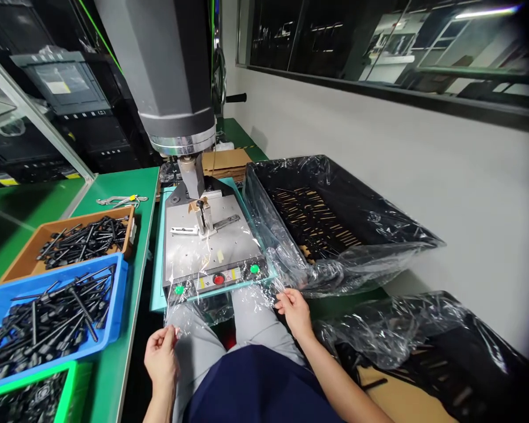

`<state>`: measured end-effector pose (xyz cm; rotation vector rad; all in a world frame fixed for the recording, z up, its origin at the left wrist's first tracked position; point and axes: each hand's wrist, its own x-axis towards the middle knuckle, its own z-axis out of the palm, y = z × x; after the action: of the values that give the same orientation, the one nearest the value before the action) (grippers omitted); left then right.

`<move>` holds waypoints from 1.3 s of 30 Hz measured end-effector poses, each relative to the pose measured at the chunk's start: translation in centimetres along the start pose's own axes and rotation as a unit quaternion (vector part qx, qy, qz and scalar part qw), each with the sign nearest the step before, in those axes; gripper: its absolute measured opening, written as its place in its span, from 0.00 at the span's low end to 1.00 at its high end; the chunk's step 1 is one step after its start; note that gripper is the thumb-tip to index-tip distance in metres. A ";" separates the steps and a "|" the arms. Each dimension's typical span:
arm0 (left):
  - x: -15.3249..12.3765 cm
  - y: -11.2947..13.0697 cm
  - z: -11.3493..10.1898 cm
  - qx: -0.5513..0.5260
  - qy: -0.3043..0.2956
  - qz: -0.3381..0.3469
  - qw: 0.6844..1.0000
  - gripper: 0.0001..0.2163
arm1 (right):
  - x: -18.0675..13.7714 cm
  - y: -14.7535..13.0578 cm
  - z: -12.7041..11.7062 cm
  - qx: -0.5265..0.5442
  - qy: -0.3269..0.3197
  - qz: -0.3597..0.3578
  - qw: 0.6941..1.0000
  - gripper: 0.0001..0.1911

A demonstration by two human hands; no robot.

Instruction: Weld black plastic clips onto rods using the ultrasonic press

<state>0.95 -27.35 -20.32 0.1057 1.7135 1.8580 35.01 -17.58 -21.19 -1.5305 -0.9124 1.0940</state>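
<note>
A clear plastic sheet (211, 308) stretches across my lap, at the front edge of the machine base. My left hand (162, 355) pinches its left edge between thumb and fingers. On the other side, my right hand (294, 311) is closed on the right part of the sheet, near the corner of the plastic-lined bin. Just beyond the sheet is the machine's metal plate (194, 252), with a small clamping fixture (203, 217) on it. The control strip has a red button (219, 278) between two green buttons (254, 269). The gray machine head (158, 64) hangs over the fixture.
On the left, an orange bin (22, 258), a blue bin (119, 305) and a green bin (73, 382) hold black plastic parts. Pliers (122, 201) lie behind them. At right stands a black bin (361, 205) lined with plastic; another lined bin (449, 329) is nearer.
</note>
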 end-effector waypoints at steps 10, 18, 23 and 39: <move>-0.2 -1.8 -1.6 0.021 -0.045 -0.068 0.996 0.21 | 0.0 -6.2 0.8 -0.257 0.047 -0.293 0.920 0.15; 1.2 -1.1 -3.3 0.264 0.003 -0.003 0.964 0.21 | 8.6 -19.3 16.6 -0.181 -0.139 -0.418 0.879 0.11; 0.5 0.2 -4.2 0.321 0.023 0.022 0.946 0.29 | 13.6 -23.7 23.8 -0.269 -0.195 -0.437 0.836 0.19; -0.3 1.5 0.6 0.230 -0.129 0.100 0.959 0.26 | 15.6 -24.8 25.9 -0.215 -0.265 -0.443 0.829 0.06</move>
<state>0.89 -26.97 -18.69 0.6987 1.9662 1.4603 14.49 9.84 -2.28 -0.8825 -2.1040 0.6120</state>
